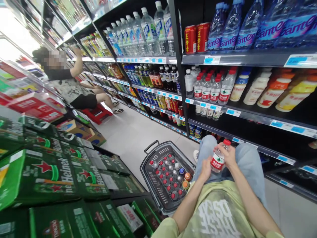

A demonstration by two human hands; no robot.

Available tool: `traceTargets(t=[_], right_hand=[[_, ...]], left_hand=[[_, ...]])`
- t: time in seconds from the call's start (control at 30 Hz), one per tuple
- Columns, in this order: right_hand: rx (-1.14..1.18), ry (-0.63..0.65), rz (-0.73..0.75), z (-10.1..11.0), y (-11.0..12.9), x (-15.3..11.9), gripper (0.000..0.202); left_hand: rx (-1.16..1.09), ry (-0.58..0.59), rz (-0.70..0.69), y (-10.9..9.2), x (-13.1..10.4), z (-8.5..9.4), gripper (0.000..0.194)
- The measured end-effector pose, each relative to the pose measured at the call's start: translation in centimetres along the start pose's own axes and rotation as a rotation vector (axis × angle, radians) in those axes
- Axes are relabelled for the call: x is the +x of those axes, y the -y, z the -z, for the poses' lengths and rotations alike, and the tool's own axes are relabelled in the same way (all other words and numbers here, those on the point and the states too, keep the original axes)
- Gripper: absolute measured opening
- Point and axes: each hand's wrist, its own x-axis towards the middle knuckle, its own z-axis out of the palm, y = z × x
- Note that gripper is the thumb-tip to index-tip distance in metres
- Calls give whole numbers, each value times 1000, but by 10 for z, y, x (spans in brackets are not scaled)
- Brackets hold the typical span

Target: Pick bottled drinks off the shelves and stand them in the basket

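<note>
A small clear water bottle (218,161) with a red cap and a red-and-white label is held upright, slightly tilted, above my lap. My right hand (230,155) wraps around its upper part from the right, just below the cap. Against the bottle's left side rests my left hand (206,168), its fingers partly hidden. On the floor to the left of my knees stands a dark shopping basket (153,185) holding many upright bottles, most with red caps, a few with white, orange or blue ones.
Ahead, a shelf (247,59) carries similar red-capped bottles (215,89), milk drinks (257,87), red cans (190,39) and large blue bottles (230,29). Stacked green beer cartons (49,178) border the left. Farther down the aisle, a person (66,79) sits on a red stool (97,114), reaching to a shelf.
</note>
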Motion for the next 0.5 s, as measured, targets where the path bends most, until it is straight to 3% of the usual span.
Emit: traceTargets(t=[0.1, 0.23, 0.3, 0.37, 0.43, 0.5], right_hand=[[-34, 32, -48, 1, -4, -2, 50], [-132, 219, -55, -12, -13, -11, 39], [-218, 321, 8, -25, -21, -19, 29], [-293, 376, 90, -39, -30, -29, 21], [-346, 393, 158, -54, -41, -40, 30], [-394, 418, 191, -66, -50, -50, 39]], left_hand=[[198, -138, -232, -19, -17, 18, 35], [358, -239, -458, -69, -33, 42, 32], [467, -184, -540, -99, -35, 50, 33], [644, -37, -569, -127, -37, 57, 35], [850, 104, -571, -148, -39, 62, 32], [1001, 172, -564, -158, -42, 68, 22]])
